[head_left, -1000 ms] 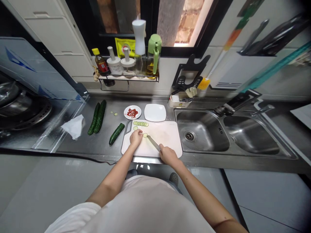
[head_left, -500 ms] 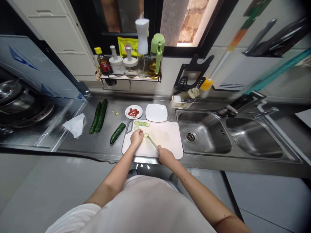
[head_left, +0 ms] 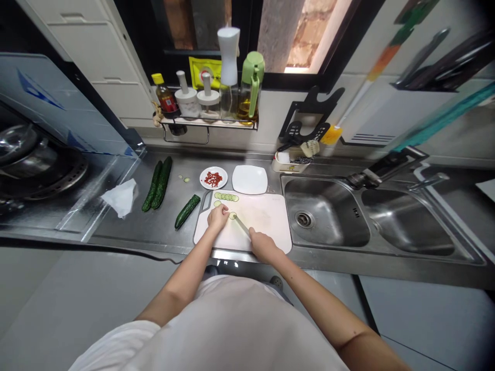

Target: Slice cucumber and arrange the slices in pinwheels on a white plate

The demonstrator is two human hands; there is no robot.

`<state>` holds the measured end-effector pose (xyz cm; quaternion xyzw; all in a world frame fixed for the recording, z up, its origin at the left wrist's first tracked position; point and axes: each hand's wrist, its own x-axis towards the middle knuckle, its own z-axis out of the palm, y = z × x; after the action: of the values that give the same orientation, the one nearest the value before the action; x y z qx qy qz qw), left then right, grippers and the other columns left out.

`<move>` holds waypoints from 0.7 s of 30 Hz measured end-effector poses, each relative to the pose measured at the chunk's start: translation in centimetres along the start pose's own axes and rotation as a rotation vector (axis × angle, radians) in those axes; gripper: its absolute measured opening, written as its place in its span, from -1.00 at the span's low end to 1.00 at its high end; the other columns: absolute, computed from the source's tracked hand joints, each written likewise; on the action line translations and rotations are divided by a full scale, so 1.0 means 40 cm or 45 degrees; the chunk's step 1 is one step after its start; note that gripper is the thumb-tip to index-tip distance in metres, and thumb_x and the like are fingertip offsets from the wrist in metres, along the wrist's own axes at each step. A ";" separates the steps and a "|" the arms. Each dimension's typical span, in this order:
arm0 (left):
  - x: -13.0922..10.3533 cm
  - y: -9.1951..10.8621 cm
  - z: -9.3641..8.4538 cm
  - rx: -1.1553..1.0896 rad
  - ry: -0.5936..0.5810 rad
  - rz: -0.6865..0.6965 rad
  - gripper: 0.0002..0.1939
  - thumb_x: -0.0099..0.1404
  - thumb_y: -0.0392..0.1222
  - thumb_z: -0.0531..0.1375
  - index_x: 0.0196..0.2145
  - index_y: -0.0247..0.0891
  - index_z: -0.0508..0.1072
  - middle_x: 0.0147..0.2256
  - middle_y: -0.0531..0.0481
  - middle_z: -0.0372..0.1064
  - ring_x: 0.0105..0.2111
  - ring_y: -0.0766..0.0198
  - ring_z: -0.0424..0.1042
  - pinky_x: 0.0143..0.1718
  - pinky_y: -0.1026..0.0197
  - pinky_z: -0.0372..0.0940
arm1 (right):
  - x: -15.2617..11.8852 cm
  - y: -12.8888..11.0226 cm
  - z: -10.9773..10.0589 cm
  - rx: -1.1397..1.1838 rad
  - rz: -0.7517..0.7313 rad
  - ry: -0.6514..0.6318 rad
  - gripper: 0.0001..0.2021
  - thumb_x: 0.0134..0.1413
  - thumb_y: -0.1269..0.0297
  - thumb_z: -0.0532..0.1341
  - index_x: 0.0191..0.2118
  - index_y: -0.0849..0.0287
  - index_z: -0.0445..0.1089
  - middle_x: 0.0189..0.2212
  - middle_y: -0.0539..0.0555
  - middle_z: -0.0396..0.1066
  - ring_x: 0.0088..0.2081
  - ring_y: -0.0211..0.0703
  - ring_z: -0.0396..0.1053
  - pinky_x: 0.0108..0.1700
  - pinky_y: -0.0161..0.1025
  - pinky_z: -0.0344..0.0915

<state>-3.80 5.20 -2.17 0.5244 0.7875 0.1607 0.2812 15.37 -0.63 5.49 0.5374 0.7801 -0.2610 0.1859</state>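
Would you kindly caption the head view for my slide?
Left hand steadies a cucumber piece while right hand slices it with a knife on a white cutting board.

Two whole dark-green cucumbers (head_left: 158, 178) left on steel counter (head_left: 166, 226), near crumpled white tissue (head_left: 120, 196); round white dish of red chilli bits (head_left: 213, 178) beside empty square white plate (head_left: 249, 179).

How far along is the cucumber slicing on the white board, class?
Done: a row of slices lies along the cutting board. In hand: the left hand steadies a cucumber piece while the right hand holds the knife at it. Left: a half cucumber and two whole cucumbers lie uncut.
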 end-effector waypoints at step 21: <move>0.000 0.002 -0.006 0.011 -0.029 0.003 -0.83 0.19 -0.15 0.20 -0.22 -0.07 0.45 -0.29 0.10 0.50 -0.24 0.24 0.43 -0.29 0.27 0.20 | 0.035 0.001 -0.017 -0.060 -0.045 0.011 -0.68 0.17 0.51 -0.05 0.04 0.25 0.16 -0.18 0.30 0.46 -0.12 0.05 0.44 -0.21 -0.18 0.26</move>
<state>-3.88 5.23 -1.95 0.5282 0.7844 0.1516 0.2877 14.92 0.83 5.23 0.5201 0.7962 -0.2435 0.1903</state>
